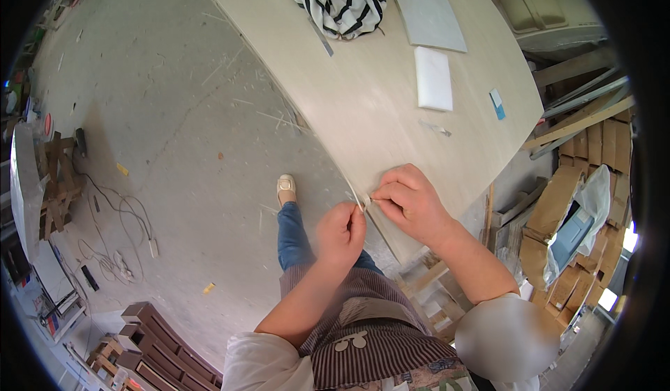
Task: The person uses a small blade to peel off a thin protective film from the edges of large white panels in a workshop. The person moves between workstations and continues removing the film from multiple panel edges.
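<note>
At the near left edge of a large pale board table [377,122], both hands meet. My left hand [340,232] is closed in a pinch just outside the edge, on the end of a thin pale strip [359,200]. Over the tabletop, my right hand [413,201] pinches with thumb and forefinger at a small whitish piece touching or joined to that strip. The exact shape of what they hold is too small to make out. A scrap of clear or silvery strip [437,128] lies farther up the board.
Farther back lie a white block [433,79], a grey-white flat panel [429,16], a black-and-white striped cloth [338,4], a thin metal strip [321,39] and a small blue-and-white piece [497,103]. Cardboard [551,206] stands right; cables [143,216] cross the floor left.
</note>
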`<action>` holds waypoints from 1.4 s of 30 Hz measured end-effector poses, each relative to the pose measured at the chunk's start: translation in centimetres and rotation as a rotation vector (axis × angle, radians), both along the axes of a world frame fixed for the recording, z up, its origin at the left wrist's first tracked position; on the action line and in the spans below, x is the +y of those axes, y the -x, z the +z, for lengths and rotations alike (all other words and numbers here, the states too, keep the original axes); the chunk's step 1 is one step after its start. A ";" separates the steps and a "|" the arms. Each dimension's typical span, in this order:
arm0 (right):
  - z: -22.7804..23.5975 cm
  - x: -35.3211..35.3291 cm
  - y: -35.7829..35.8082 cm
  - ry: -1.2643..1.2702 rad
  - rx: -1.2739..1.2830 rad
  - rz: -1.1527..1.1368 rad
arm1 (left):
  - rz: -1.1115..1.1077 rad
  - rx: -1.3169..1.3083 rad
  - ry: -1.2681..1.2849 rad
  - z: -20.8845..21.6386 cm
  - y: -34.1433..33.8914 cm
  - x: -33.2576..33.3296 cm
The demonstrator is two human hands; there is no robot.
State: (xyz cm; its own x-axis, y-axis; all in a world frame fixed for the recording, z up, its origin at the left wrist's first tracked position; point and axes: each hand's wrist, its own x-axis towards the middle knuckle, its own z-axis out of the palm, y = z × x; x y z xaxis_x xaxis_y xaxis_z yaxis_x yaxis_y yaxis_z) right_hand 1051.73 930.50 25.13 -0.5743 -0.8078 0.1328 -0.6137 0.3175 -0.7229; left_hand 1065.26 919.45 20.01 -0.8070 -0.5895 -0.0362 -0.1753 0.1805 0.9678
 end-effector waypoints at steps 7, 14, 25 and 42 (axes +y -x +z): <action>0.0 1.5 -1.0 -0.007 0.004 0.004 | 0.004 0.006 0.012 0.1 -1.0 1.5; -0.3 2.8 -1.8 -0.010 0.010 0.026 | -0.014 -0.022 0.004 0.4 -1.9 2.7; 0.3 5.4 -2.7 -0.036 0.002 0.123 | -0.010 0.032 0.054 0.4 -3.8 5.5; 1.2 9.2 -3.1 -0.132 -0.083 0.338 | -0.041 0.064 -0.024 0.6 -6.7 10.4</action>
State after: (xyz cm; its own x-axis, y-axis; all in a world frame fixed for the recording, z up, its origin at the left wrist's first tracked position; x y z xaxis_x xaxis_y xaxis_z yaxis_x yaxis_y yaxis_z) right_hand 1054.86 939.73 26.29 -0.2768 -0.9607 -0.0208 -0.6405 0.2006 -0.7413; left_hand 1071.97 929.83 20.62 -0.8314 -0.5557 0.0024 -0.1058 0.1624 0.9810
